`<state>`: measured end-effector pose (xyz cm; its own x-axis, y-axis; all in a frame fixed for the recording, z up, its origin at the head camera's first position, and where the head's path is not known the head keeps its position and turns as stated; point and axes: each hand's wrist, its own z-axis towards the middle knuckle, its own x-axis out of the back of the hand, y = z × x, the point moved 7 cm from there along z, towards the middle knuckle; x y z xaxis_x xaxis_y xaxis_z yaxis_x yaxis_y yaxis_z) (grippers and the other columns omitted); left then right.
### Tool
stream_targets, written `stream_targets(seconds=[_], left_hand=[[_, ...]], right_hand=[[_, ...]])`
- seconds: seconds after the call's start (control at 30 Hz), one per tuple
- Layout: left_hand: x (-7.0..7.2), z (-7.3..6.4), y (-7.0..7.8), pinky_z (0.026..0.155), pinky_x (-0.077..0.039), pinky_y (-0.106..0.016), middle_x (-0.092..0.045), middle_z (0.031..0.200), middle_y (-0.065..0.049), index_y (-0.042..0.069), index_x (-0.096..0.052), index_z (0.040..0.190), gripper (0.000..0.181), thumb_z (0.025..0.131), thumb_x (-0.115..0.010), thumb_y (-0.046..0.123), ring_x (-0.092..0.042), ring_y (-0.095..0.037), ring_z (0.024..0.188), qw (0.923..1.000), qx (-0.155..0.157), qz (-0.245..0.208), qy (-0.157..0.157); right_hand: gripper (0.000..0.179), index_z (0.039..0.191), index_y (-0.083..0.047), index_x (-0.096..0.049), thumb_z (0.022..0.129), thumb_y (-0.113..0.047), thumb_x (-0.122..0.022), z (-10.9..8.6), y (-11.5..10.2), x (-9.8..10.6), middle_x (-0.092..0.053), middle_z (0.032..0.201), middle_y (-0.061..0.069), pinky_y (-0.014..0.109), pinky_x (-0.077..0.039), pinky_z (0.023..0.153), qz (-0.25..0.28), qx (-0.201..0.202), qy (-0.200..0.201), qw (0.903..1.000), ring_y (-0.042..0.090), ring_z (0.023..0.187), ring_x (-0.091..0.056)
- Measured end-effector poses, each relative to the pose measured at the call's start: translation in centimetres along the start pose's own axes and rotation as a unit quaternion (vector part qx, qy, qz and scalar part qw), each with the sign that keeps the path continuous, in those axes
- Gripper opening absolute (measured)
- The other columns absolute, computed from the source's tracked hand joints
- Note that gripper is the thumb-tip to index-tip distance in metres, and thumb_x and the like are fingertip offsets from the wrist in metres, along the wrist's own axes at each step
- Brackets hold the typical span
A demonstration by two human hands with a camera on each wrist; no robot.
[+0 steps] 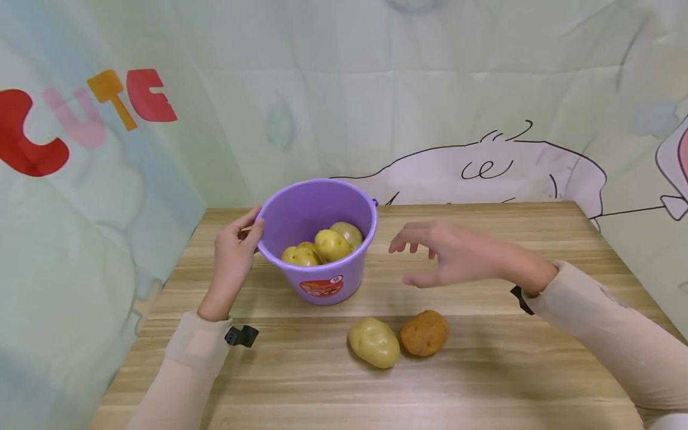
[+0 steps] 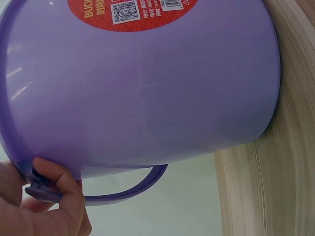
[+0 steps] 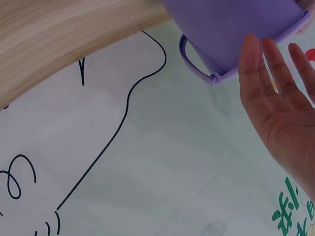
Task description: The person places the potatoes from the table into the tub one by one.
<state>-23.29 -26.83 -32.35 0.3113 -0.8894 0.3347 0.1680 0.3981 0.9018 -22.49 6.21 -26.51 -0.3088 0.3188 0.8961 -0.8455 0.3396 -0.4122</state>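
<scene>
A purple bucket with a red label stands tilted on the wooden table, several yellow potatoes inside it. My left hand grips the bucket's rim at its left side; in the left wrist view the fingers curl round the rim by the handle joint. To the right of the bucket hovers my right hand, apart from it, fingers loosely bent and holding nothing. On the table in front lie a pale yellow potato and, beside it, a brown-orange potato.
The wooden table ends at a printed curtain behind and on the left. The bucket's purple handle hangs on the far side. A black wrist strap piece sits at the left sleeve.
</scene>
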Motion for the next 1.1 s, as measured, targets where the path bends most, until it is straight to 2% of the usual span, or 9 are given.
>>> stream_targets(seconds=[0.17, 0.3, 0.47, 0.7, 0.83, 0.93, 1.1], left_hand=[[-0.1, 0.0, 0.1, 0.077, -0.058, -0.017, -0.062, 0.129, -0.021, 0.002, -0.055, 0.142, 0.043, 0.103, -0.054, 0.022, -0.064, -0.031, 0.103, 1.0, 0.001, 0.001, 0.001], [-0.2, 0.0, 0.1, 0.077, -0.058, -0.018, -0.061, 0.13, -0.021, 0.003, -0.054, 0.142, 0.043, 0.103, -0.054, 0.023, -0.063, -0.033, 0.103, 1.0, 0.0, 0.003, -0.002], [-0.1, 0.0, 0.1, 0.077, -0.058, -0.017, -0.061, 0.13, -0.02, 0.003, -0.055, 0.142, 0.043, 0.104, -0.054, 0.023, -0.063, -0.033, 0.103, 1.0, 0.001, 0.002, -0.001], [-0.1, -0.1, 0.1, 0.076, -0.057, -0.014, -0.061, 0.131, -0.02, 0.004, -0.055, 0.142, 0.044, 0.104, -0.054, 0.024, -0.063, -0.033, 0.104, 1.0, -0.001, 0.005, -0.002], [0.0, -0.1, 0.0, 0.075, -0.057, -0.014, -0.061, 0.132, -0.02, 0.003, -0.054, 0.142, 0.044, 0.104, -0.054, 0.024, -0.063, -0.033, 0.104, 1.0, 0.0, 0.009, -0.001], [0.0, 0.0, -0.2, 0.074, -0.056, -0.013, -0.061, 0.131, -0.02, 0.003, -0.054, 0.142, 0.044, 0.104, -0.054, 0.025, -0.063, -0.033, 0.104, 0.9999, 0.001, 0.012, -0.001], [0.0, 0.0, -0.2, 0.074, -0.056, -0.012, -0.061, 0.131, -0.02, 0.004, -0.055, 0.142, 0.044, 0.104, -0.054, 0.025, -0.063, -0.034, 0.105, 0.9999, 0.0, 0.011, 0.0]], right_hand=[[0.035, 0.117, -0.014, -0.066, 0.086, -0.027, -0.077, -0.8, 0.0, -0.9, -0.065, 0.114, -0.006, 0.023, -0.056, 0.065, -0.002, 0.003, -0.005, 1.0, 0.014, 0.092, -0.062], [0.037, 0.119, -0.014, -0.065, 0.087, -0.029, -0.077, -1.9, 0.3, -1.5, -0.064, 0.117, -0.006, 0.023, -0.056, 0.067, 0.003, -0.014, -0.014, 0.9998, 0.015, 0.095, -0.061], [0.039, 0.121, -0.014, -0.064, 0.088, -0.029, -0.077, -3.0, 0.6, -2.2, -0.063, 0.118, -0.006, 0.023, -0.056, 0.068, 0.009, -0.016, -0.018, 0.9997, 0.013, 0.097, -0.06], [0.041, 0.122, -0.015, -0.063, 0.088, -0.032, -0.077, -4.2, 0.4, -3.5, -0.061, 0.119, -0.008, 0.022, -0.056, 0.068, -0.003, -0.006, -0.015, 0.9999, 0.01, 0.097, -0.059], [0.046, 0.126, -0.015, -0.062, 0.087, -0.036, -0.077, -4.9, 0.2, -4.5, -0.058, 0.119, -0.009, 0.03, -0.058, 0.082, -0.031, -0.012, -0.02, 0.9992, 0.011, 0.105, -0.059], [0.05, 0.127, -0.014, -0.061, 0.087, -0.041, -0.076, -5.3, 0.2, -5.3, -0.058, 0.121, -0.007, 0.036, -0.055, 0.095, -0.052, -0.023, -0.026, 0.998, 0.013, 0.111, -0.058], [0.055, 0.126, -0.011, -0.063, 0.084, -0.043, -0.078, -5.8, 0.1, -6.3, -0.06, 0.12, -0.003, 0.037, -0.055, 0.094, -0.084, -0.017, -0.013, 0.9962, 0.016, 0.11, -0.059]])
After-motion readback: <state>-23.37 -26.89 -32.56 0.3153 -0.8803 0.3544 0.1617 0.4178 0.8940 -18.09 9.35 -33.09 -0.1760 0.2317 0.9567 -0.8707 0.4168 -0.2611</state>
